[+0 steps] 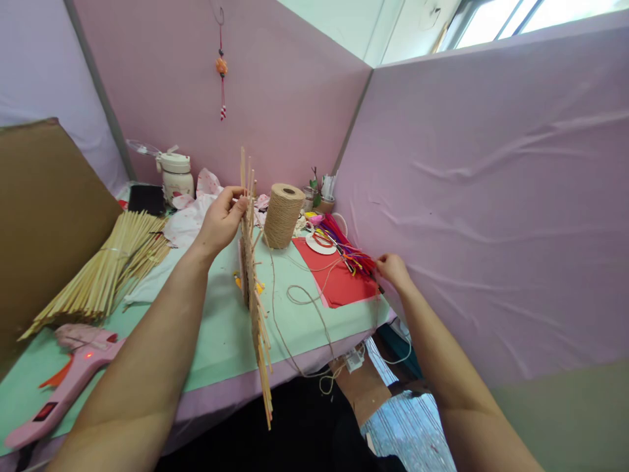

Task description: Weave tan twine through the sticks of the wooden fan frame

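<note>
My left hand [227, 219] grips the upper part of a woven panel of thin sticks and twine [253, 288]. The panel stands on edge, seen nearly side-on, with bare stick ends poking out above and below. Off to the right, my right hand [393, 271] is closed in a pinch on a thin strand of twine [377, 311], beside the pink cloth wall. Behind the panel stands an upright spool of brown twine [284, 216]. Loose loops of twine [307, 298] trail over the green tabletop and down past its front edge.
A bundle of pale sticks [93, 269] lies at the left, near a pink glue gun [73, 373] with a red light on. Red sheets [348, 285], purple and red fuzzy stems [344, 239] and a white tape roll [319, 244] lie right. A lidded jar [177, 177] stands behind.
</note>
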Demonstrator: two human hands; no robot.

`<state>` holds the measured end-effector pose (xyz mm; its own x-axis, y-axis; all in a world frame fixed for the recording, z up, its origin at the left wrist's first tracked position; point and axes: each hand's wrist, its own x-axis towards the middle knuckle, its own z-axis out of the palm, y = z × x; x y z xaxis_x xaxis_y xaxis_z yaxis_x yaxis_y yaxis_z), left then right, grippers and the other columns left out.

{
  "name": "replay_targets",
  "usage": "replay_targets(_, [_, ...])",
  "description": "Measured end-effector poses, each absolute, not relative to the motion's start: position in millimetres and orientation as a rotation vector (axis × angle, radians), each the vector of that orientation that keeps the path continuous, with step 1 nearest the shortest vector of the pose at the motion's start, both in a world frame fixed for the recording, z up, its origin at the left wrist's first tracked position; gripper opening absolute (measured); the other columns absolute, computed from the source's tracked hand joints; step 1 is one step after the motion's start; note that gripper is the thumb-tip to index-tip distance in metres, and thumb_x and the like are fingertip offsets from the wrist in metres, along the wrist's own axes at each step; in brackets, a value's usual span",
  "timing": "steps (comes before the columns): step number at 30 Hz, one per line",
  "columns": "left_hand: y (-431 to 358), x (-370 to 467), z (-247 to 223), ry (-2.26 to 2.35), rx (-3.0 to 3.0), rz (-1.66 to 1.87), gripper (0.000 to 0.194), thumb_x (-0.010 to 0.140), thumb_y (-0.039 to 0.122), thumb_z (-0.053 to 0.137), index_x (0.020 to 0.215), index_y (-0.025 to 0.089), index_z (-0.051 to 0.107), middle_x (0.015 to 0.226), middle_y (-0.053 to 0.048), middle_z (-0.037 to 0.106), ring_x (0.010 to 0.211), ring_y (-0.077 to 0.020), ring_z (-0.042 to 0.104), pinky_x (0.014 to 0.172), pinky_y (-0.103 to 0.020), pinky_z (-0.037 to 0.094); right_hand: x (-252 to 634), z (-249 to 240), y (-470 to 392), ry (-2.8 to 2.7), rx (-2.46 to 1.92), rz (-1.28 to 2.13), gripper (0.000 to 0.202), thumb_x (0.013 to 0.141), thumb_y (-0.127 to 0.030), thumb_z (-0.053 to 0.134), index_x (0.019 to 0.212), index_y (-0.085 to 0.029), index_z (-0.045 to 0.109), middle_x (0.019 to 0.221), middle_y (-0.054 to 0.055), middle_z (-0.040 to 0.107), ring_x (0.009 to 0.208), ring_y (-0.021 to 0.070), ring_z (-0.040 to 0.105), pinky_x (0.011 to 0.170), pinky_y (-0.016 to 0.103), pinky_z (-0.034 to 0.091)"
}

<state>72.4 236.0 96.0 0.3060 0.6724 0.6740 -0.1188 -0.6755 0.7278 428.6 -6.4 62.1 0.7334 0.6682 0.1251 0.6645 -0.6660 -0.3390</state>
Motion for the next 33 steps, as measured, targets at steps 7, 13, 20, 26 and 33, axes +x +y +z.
replay_targets(7, [236.9,73.2,95.6,0.479,1.878,1.452,0.036,0.089,0.054,0.053,0.102,0.021,0.060,0.090,-0.004,0.062,0.069,-0.0147,0.053,0.063,-0.027,0.042,423.9,102.9,54.9,-1.157,-2.368,-0.152,0.026,0.083,-0.018,0.046,0.090,-0.010,0.070,0.091,0.017,0.072,0.090,0.0229,0.063,0.079,0.030,0.044])
replay_targets(13, [235.8,73.4,95.7,0.473,1.849,1.441,0.034,0.089,0.051,0.054,0.102,0.020,0.059,0.091,-0.004,0.062,0.072,-0.0140,0.054,0.065,-0.026,0.043,381.1,102.2,79.7,-1.432,-2.029,0.340,0.024,0.078,-0.039,0.064,0.079,-0.015,0.065,0.064,-0.001,0.061,0.058,0.0105,0.051,0.059,0.022,0.040])
replay_targets(20, [237.5,73.1,94.3,0.454,1.837,1.427,0.033,0.089,0.049,0.055,0.103,0.020,0.059,0.088,-0.003,0.061,0.071,-0.0134,0.054,0.064,-0.026,0.045,337.1,172.7,-2.3,-1.502,-1.744,0.692,0.034,0.076,-0.051,0.070,0.081,-0.018,0.063,0.062,-0.002,0.052,0.054,0.0088,0.042,0.052,0.023,0.034])
replay_targets(26, [238.6,71.8,93.0,0.440,1.870,1.422,0.032,0.089,0.047,0.054,0.103,0.019,0.061,0.089,-0.003,0.062,0.075,-0.0144,0.055,0.068,-0.027,0.046,350.7,212.4,-104.9,-1.600,-1.879,0.505,0.033,0.078,-0.059,0.067,0.073,-0.026,0.067,0.060,0.003,0.051,0.056,0.0151,0.045,0.051,0.029,0.037])
replay_targets(33, [234.5,68.7,94.4,0.460,1.904,1.398,0.035,0.091,0.047,0.051,0.107,0.017,0.059,0.096,-0.005,0.062,0.082,-0.0153,0.055,0.071,-0.027,0.046,328.1,170.4,-29.8,-1.797,-2.081,0.180,0.039,0.082,-0.053,0.060,0.103,-0.022,0.069,0.105,0.012,0.067,0.093,0.0258,0.063,0.085,0.041,0.051])
